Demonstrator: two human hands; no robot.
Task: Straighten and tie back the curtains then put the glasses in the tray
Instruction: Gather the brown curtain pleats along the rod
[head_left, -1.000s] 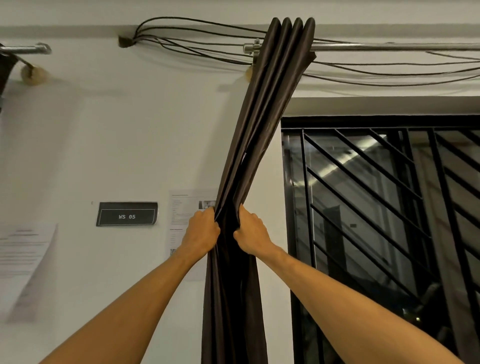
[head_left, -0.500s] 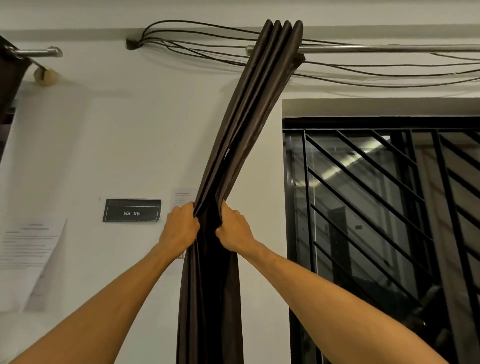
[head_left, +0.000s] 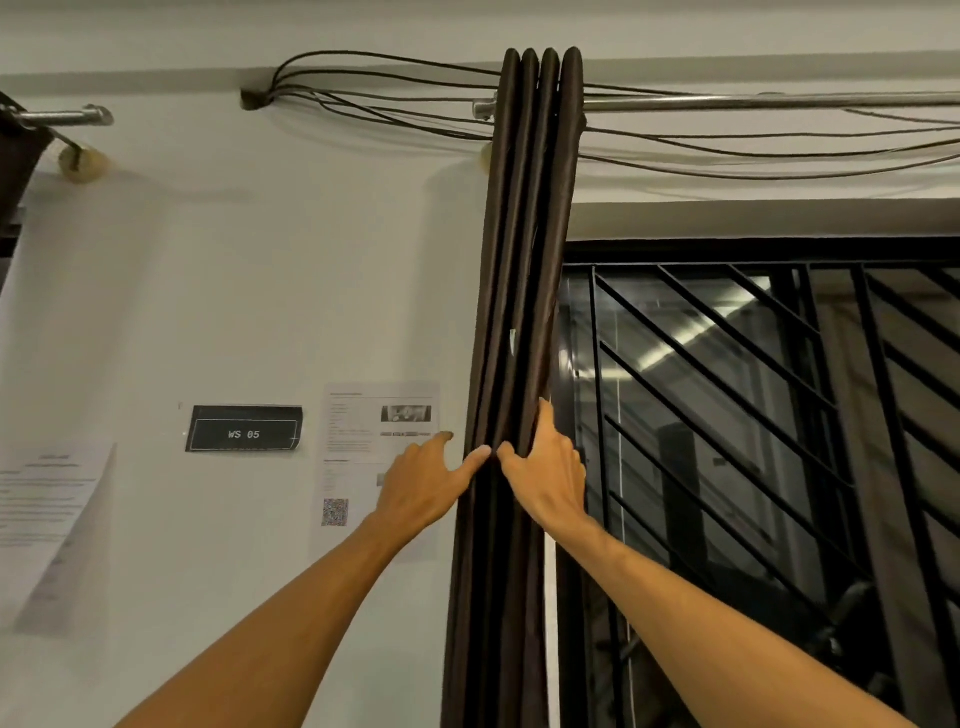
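Note:
The dark brown curtain (head_left: 524, 260) hangs bunched in tight vertical folds from a metal rod (head_left: 779, 101), along the left edge of the window. My right hand (head_left: 548, 470) grips the right-hand folds, thumb pressed into a crease, index finger pointing up the cloth. My left hand (head_left: 423, 486) is beside the curtain's left edge with fingers spread, and only its thumb tip touches the fabric. No glasses or tray are in view.
A black window grille (head_left: 779, 441) fills the right side. Loose cables (head_left: 727, 150) run under the rod. On the white wall hang a "WS 05" sign (head_left: 244, 434) and printed sheets (head_left: 382, 452). A second rod (head_left: 62, 117) and dark cloth sit at the far left.
The curtain was pulled slanting to the left by both gripping hands; now it hangs straight down. My left hand has let go and opened; my right hand still holds the folds.

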